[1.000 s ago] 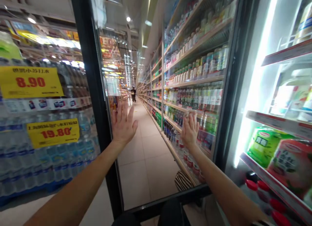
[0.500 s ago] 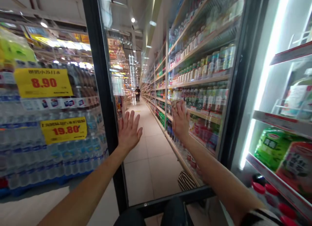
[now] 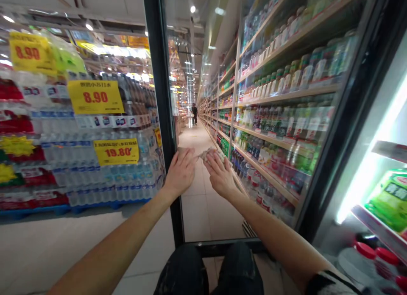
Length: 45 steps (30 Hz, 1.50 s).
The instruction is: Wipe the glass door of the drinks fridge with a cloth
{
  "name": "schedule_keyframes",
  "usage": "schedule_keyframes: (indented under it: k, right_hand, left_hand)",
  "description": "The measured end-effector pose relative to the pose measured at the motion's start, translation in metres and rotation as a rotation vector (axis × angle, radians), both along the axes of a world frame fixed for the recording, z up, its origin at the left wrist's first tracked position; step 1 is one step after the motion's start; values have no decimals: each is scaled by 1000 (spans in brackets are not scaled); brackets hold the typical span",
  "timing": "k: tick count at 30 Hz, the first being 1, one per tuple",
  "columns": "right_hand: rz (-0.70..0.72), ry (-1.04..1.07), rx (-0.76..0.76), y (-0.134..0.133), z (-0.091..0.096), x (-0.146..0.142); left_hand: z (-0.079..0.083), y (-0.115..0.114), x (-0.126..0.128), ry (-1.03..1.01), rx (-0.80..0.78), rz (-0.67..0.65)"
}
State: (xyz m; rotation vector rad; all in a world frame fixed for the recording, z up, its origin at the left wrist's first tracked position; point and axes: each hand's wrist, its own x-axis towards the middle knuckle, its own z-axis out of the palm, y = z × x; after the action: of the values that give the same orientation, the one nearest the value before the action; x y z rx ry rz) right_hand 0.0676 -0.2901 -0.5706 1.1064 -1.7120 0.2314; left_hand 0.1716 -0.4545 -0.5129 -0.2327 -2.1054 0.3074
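Note:
A glass door with a black frame (image 3: 159,74) stands ajar in front of me. My left hand (image 3: 182,172) lies flat on the glass beside the frame's left upright, fingers stretched and holding nothing. Under the fingers of my right hand (image 3: 218,173) is a crumpled pale cloth (image 3: 206,153), pressed against the pane. The two hands are close together, with a small gap between them. Most of the cloth is hidden by the right fingers.
Stacked bottle packs (image 3: 101,176) with yellow price signs (image 3: 97,96) stand at left. At right is a lit cooler with a green pouch (image 3: 389,199) and red-capped bottles (image 3: 365,250). Bottle-filled shelves (image 3: 286,98) and a distant person (image 3: 194,114) show in the glass.
My right hand has slid the cloth left and slightly down over the glass, nearer my left hand. The left hand stays by the frame. The view has turned left.

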Motion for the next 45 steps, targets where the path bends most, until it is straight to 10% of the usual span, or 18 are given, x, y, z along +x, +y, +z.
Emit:
schedule_keyframes:
  k: [6, 12, 19, 24, 30, 37, 42, 45]
  right_hand:
    - [215, 83, 404, -13, -83, 27]
    - [31, 30, 64, 4, -36, 7]
    - [-2, 36, 146, 61, -62, -7]
    - [-242, -44, -267, 82, -33, -28]
    - [-142, -31, 15, 98, -75, -18]
    - [-281, 23, -347, 104, -16, -43]
    - [-245, -12, -151, 114, -63, -33]
    - [-251, -24, -125, 122, -58, -39]
  left_hand:
    - [-3, -5, 17, 5, -62, -23]
    - [-21, -1, 13, -11, 13, -68]
    - [-43, 26, 2, -59, -51, -113]
    - [-57, 48, -12, -54, -48, -109]
    - [-62, 66, -22, -82, -95, -136]
    - [-50, 84, -34, -70, -108, -153]
    - [-46, 90, -35, -75, -133, -156]
    - [-43, 90, -41, -67, -148, -169]
